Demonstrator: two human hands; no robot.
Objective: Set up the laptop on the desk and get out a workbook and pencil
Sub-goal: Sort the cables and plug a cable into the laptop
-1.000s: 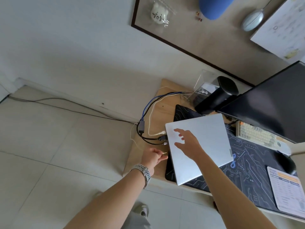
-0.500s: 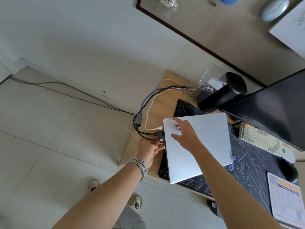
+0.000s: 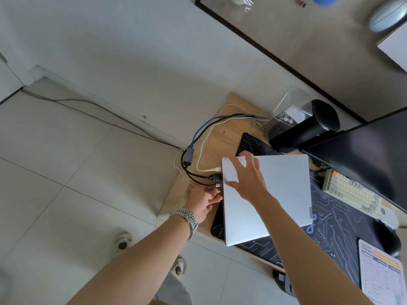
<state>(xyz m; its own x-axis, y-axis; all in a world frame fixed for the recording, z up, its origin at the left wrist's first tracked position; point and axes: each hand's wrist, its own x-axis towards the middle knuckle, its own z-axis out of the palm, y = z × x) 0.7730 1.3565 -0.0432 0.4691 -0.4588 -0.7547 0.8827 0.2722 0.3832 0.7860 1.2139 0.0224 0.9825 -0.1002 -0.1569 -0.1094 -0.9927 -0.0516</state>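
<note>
Laptop (image 3: 284, 194): closed, silver lid up, lying flat on the mat (image 3: 343, 230) at the left end of the counter (image 3: 222, 139).
Right hand (image 3: 247, 179): spread open, fingers splayed, palm down on the lid near the laptop's left edge; it grips nothing.
Left hand (image 3: 202, 200): at the laptop's left edge, fingers curled with the tips pinched together against the side. What it pinches is too small to tell. A watch (image 3: 187, 219) is on the wrist.
Cables (image 3: 198, 172): black, white and blue leads loop over the counter's left end. Several plugs sit at the laptop's left edge, just above the left hand. A small grey adapter (image 3: 188, 155) hangs at the counter's edge.
Mat: dark, with a circuit pattern, under the laptop and the keyboard (image 3: 354, 192).
Keyboard: pale keys, right of the laptop, in front of the monitor (image 3: 372, 155).
Monitor: dark screen, at the right of the view.
Speaker (image 3: 308, 126): black cylinder lying behind the laptop, beside a clear box (image 3: 286, 113).
Sheet (image 3: 383, 274): printed card at the mat's near right corner.
Workbook, pencil: cannot be made out in this view.
</note>
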